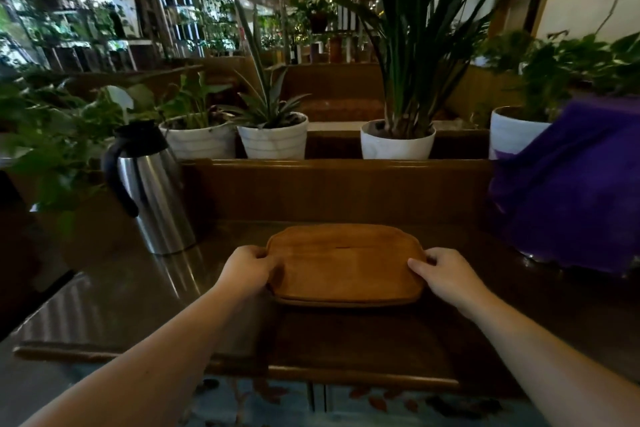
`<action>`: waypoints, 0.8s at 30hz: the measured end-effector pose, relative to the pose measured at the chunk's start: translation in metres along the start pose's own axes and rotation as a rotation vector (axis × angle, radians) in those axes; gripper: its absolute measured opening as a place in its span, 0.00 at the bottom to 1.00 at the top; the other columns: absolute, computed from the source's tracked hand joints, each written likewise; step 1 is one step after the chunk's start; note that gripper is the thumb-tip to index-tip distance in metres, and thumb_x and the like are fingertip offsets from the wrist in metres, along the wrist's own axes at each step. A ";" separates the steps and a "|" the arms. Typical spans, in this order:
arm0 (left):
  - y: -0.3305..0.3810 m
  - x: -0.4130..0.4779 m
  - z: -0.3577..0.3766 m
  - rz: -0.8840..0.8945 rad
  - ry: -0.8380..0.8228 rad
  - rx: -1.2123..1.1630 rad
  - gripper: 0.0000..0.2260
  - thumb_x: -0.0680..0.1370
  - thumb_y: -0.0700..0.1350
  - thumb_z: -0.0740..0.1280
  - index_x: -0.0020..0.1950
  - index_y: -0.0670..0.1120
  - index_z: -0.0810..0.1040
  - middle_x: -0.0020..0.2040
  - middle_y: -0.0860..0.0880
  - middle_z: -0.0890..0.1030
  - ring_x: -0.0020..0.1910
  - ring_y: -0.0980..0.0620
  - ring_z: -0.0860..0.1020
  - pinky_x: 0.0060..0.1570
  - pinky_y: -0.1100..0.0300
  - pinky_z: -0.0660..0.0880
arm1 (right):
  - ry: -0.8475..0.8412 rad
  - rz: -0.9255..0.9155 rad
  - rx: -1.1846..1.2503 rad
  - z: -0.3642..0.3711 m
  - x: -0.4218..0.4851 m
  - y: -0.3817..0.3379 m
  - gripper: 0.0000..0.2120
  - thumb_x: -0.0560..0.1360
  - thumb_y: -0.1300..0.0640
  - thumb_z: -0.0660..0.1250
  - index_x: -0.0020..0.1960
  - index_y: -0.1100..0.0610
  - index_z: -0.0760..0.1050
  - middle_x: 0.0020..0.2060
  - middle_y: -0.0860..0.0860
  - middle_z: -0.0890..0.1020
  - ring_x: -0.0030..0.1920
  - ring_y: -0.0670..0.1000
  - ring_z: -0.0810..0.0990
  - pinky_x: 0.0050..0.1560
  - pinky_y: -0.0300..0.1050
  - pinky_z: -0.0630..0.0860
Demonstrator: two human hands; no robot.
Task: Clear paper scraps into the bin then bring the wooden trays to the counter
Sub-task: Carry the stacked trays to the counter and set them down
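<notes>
I am looking at the wooden trays (346,263) lying in the lower middle of the frame on the dark worktop (346,340), long axis running left to right across the picture, what looks like two stacked, judging by the doubled edge along the near side. My left hand (247,272) is curling around the left short end and my right hand (443,274) is curling around the right short end, fingers partly closed on the rims, thumbs on top, both equally near. Whether the stack is resting or just off the surface I cannot tell. I am judging the coming move as a level lift or set-down, steering between the steel jug (152,184) at left and the purple cloth (571,184) at right
</notes>
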State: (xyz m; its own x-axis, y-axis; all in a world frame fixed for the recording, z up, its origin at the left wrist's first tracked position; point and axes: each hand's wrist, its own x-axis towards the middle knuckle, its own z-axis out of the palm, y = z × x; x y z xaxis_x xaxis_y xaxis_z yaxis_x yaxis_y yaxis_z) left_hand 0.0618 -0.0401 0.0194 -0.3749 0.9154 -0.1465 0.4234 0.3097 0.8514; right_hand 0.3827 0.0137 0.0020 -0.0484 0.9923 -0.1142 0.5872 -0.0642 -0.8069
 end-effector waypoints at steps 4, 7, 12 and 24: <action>-0.010 0.037 0.004 -0.017 -0.053 0.056 0.09 0.74 0.45 0.70 0.53 0.46 0.78 0.43 0.48 0.83 0.38 0.54 0.83 0.34 0.61 0.77 | 0.008 0.034 -0.079 0.013 0.030 -0.003 0.06 0.78 0.48 0.64 0.45 0.46 0.77 0.43 0.50 0.83 0.41 0.48 0.82 0.41 0.45 0.79; -0.016 0.059 0.006 -0.010 -0.054 0.082 0.09 0.74 0.43 0.70 0.53 0.46 0.77 0.44 0.48 0.82 0.41 0.52 0.82 0.42 0.56 0.79 | 0.033 0.056 -0.123 0.023 0.044 -0.006 0.07 0.79 0.49 0.62 0.49 0.50 0.77 0.42 0.51 0.83 0.41 0.50 0.83 0.46 0.50 0.81; -0.013 0.088 0.009 -0.044 -0.072 0.124 0.06 0.74 0.43 0.70 0.47 0.51 0.75 0.42 0.48 0.81 0.39 0.53 0.81 0.33 0.61 0.75 | 0.052 0.088 -0.180 0.037 0.064 -0.004 0.10 0.80 0.49 0.61 0.56 0.53 0.76 0.40 0.51 0.81 0.39 0.50 0.81 0.41 0.47 0.79; -0.018 0.108 0.023 -0.007 -0.044 0.167 0.08 0.73 0.44 0.71 0.41 0.54 0.73 0.42 0.49 0.81 0.38 0.53 0.81 0.32 0.60 0.76 | 0.097 0.112 -0.294 0.043 0.089 0.010 0.13 0.80 0.50 0.60 0.59 0.56 0.74 0.37 0.45 0.74 0.38 0.46 0.78 0.37 0.43 0.74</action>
State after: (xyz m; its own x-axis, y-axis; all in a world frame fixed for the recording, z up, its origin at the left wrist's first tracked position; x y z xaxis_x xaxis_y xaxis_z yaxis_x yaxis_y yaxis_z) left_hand 0.0326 0.0590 -0.0227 -0.3437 0.9223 -0.1768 0.5538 0.3512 0.7550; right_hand 0.3498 0.0968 -0.0407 0.0990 0.9872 -0.1255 0.7934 -0.1544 -0.5889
